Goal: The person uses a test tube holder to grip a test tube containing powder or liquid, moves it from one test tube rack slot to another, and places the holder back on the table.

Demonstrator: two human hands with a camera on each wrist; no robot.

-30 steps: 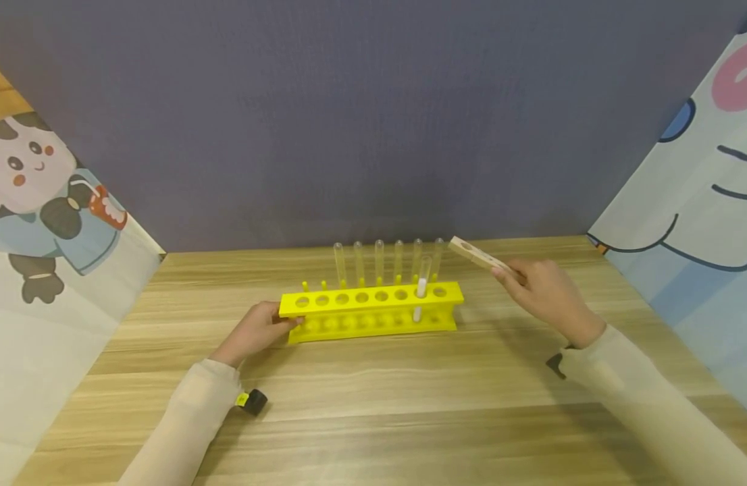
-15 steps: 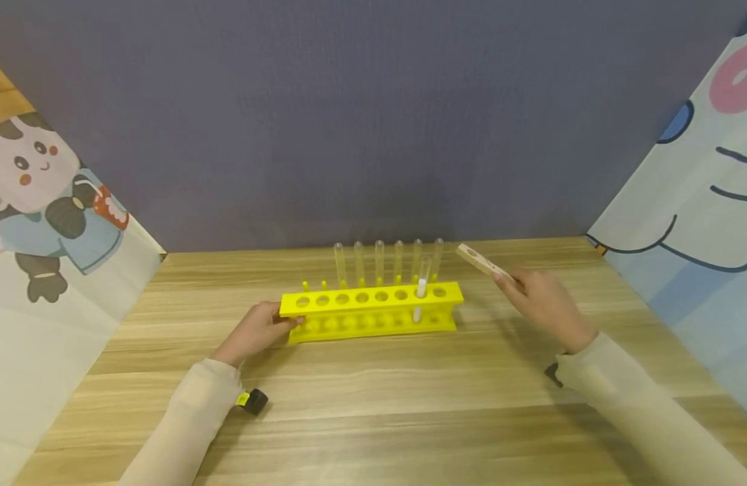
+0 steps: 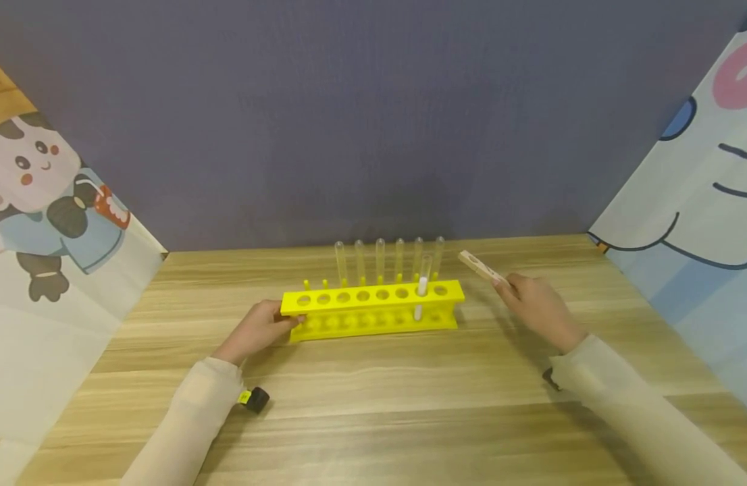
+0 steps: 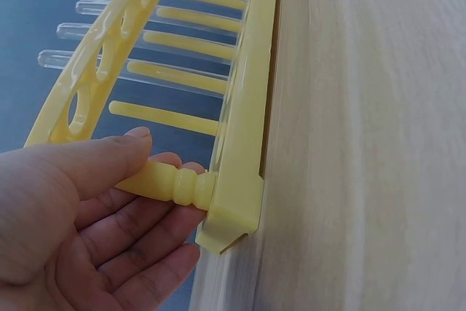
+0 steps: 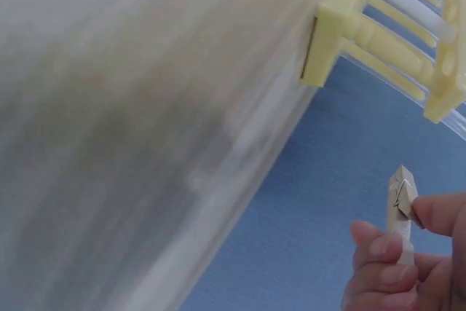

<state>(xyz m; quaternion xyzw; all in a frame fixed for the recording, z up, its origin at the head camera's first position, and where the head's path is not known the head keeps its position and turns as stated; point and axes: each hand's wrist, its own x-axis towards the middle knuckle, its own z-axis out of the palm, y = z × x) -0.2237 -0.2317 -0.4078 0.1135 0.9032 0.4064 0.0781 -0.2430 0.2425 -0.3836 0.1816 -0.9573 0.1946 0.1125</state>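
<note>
A yellow test tube rack (image 3: 373, 308) stands on the table. My left hand (image 3: 256, 331) holds it by the left end; in the left wrist view, thumb and fingers close round the end post (image 4: 169, 182). One test tube (image 3: 423, 286) with white contents sits upright in a hole near the rack's right end. Several clear test tubes (image 3: 381, 260) are upside down on the pegs behind. To the right of the rack, above the table, my right hand (image 3: 545, 312) pinches a wooden test tube holder (image 3: 481, 267), whose head points up and left. The right wrist view shows its metal spring.
The wood-grain table (image 3: 373, 418) extends in front of the rack. Behind it rises a dark blue-grey partition (image 3: 373, 135). Cartoon-printed panels (image 3: 51, 196) flank both sides. A black wrist camera (image 3: 256, 399) sits by the left sleeve.
My right hand has drawn the test tube holder slightly to the right and down, away from the rack. The left hand and the rack have stayed in place.
</note>
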